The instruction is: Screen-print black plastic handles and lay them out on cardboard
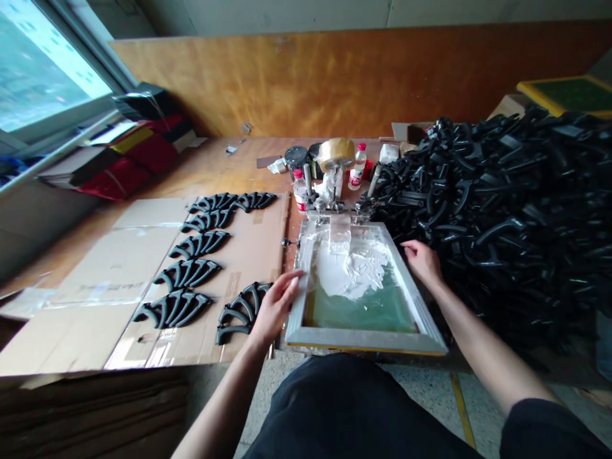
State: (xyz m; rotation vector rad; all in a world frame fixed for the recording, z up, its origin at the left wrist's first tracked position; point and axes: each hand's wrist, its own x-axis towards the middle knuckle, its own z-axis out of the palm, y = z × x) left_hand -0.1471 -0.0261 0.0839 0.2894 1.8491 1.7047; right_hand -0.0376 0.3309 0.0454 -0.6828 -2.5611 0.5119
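A metal-framed printing screen [366, 338] lies in front of me, with white paste [351, 271] spread over the upper part of its green mesh. The screen is held at its far end by a metal clamp fixture [335, 207]. My left hand [278, 299] is at the frame's left edge, fingers bent together; whether it holds anything there is hidden. Just off the frame's right edge is my right hand [423, 260], its fingers curled near the pile of black curved parts [497, 210]. What it holds, if anything, is too small to make out.
Rows of black curved parts [189, 274] lie on flat cardboard [115, 268] at the left. Behind the fixture stand two red-capped bottles [356, 169], a tape roll [336, 153] and a dark jar [296, 159]. Red and black folders [138, 150] are stacked by the window.
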